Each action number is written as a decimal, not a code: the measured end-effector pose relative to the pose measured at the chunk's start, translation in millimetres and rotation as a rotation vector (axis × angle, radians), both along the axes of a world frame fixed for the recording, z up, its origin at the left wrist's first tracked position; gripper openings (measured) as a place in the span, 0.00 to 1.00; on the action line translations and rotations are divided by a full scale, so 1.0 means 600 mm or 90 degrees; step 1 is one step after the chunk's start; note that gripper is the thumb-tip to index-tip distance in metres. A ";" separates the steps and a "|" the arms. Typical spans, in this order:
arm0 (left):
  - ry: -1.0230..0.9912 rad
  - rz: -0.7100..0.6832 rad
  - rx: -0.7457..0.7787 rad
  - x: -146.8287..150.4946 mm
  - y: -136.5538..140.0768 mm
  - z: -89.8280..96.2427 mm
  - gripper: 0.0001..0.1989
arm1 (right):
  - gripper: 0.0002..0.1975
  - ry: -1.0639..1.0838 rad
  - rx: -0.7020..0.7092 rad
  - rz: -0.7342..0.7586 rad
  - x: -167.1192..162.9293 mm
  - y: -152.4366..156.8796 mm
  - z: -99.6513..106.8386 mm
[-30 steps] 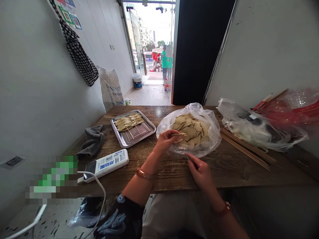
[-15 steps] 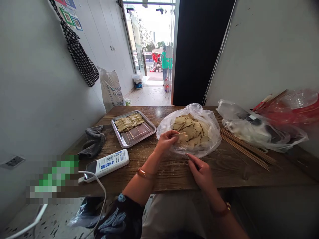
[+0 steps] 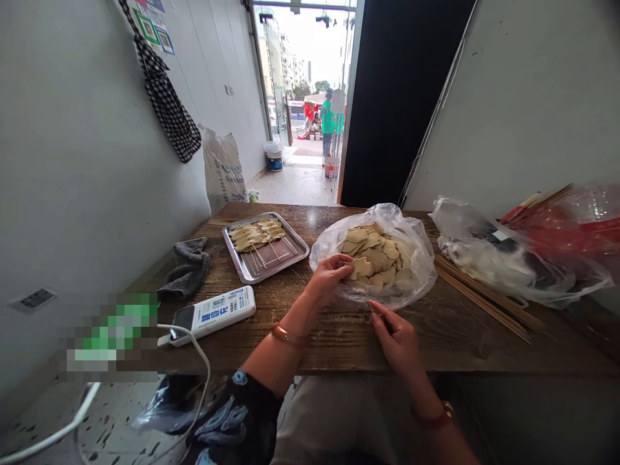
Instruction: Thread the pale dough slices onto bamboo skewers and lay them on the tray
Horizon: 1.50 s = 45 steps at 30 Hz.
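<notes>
My left hand (image 3: 330, 279) reaches to the near edge of a clear plastic bag (image 3: 323, 248), closed in a pinch on a thin, pale yellow slice (image 3: 361, 267) that looks like potato. Behind that slice, a heap of similar slices (image 3: 375, 247) fills the open bag. Lower and to the right, my right hand (image 3: 398, 334) is closed on a thin skewer (image 3: 370, 305); only a short tip shows between the fingertips, just off the bag's near side. On the left, a metal tray (image 3: 252, 274) bears several skewered rows of slices (image 3: 258, 234).
Loose bamboo skewers (image 3: 484, 298) lie right of the bag, beside crumpled plastic bags (image 3: 518, 258). A grey cloth (image 3: 186, 268) and a white device (image 3: 217, 313) with a cable sit at left. The wooden table's front edge (image 3: 339, 372) runs below my forearms.
The view has turned slightly left, so everything appears a little further right. Both hands keep their holds, and the slice in my left hand shows its flat face more fully.
</notes>
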<state>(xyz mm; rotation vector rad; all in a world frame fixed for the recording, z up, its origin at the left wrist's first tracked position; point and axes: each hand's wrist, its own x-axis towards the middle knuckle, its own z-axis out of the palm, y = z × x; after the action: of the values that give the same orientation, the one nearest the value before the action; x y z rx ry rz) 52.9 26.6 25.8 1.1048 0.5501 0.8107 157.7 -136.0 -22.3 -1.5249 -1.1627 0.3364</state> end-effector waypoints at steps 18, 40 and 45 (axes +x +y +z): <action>0.001 -0.017 0.048 0.007 -0.013 -0.004 0.18 | 0.16 0.000 -0.007 -0.016 -0.001 0.000 0.002; 0.151 -0.038 0.279 0.013 -0.020 0.002 0.07 | 0.17 0.037 -0.023 -0.014 0.010 0.000 -0.005; 0.113 -0.116 0.212 0.016 -0.032 -0.004 0.16 | 0.16 0.052 -0.026 -0.031 0.010 0.000 -0.005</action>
<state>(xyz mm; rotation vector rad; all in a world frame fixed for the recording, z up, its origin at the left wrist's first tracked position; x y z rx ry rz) 62.4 7.3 23.1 1.5212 0.4629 0.6618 163.7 -136.1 -25.2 -1.5581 -1.0591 0.3889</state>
